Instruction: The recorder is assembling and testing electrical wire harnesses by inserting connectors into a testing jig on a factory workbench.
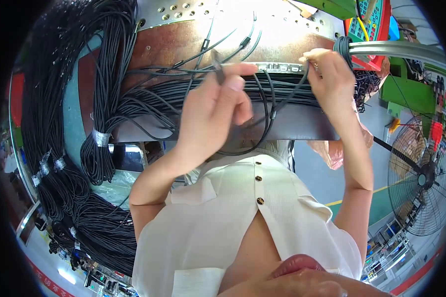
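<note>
Pinching black cable (297, 89) (right grip (332, 76)), blurred dark piece (216, 62) (left grip (210, 108)); seemingly done with leftward bundle (103, 94), not loose cables (156, 94) beneath

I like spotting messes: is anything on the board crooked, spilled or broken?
I see nothing spilled or broken. But some loose cables cross the board at different angles, which looks messy next to the taped bundle on the left.

Cables (166, 94) across the board (163, 44), bundles (107, 84) left, fan (424, 179) right.
</note>
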Demonstrator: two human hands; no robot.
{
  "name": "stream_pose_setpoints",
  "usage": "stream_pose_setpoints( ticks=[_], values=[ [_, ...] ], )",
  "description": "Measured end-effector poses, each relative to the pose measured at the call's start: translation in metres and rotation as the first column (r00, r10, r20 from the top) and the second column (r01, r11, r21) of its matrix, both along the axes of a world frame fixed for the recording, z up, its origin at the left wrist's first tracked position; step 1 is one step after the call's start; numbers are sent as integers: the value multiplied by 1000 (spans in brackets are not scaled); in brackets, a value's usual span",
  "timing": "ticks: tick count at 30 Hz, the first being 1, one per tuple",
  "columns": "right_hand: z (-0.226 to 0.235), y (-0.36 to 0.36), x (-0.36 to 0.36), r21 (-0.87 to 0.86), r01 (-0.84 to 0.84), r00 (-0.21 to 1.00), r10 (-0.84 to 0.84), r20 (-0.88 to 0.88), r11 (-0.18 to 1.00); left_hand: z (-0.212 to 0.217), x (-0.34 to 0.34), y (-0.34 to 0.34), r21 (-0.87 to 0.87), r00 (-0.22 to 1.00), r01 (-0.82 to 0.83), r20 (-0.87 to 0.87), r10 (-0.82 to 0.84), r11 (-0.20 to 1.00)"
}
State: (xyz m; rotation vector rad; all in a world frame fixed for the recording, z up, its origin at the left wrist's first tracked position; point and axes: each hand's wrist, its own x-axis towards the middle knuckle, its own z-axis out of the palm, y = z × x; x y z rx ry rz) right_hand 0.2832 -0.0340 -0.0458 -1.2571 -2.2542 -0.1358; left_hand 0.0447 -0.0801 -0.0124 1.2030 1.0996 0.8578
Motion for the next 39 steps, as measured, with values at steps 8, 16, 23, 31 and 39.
stream_pose_setpoints(
  ticks=[8, 16, 23, 31, 39],
  values=[
    [-31, -6, -12, -399, -134, 906, -51, -420, 907, 1, 20, 1, -510, 862, 136, 484, 153, 849],
    [20, -8, -14, -7, -132, 988, 131, -84, 991, 5, 27, 16, -646, 841, 310, 529, 116, 697],
    [-3, 0, 12, -293, -193, 891, 43, -451, 936, 32, 11, 11, 68, 796, 537, -373, -478, 841],
    [-27, 2, 17, -597, -276, 833, -122, -539, 754, 26, 2, 34, 284, 889, 381, -373, -265, 880],
    [15, 60, 27, -668, -373, 914, 129, -386, 644, -40, -19, 181, 408, 994, 90, 20, -107, 908]
  ],
)
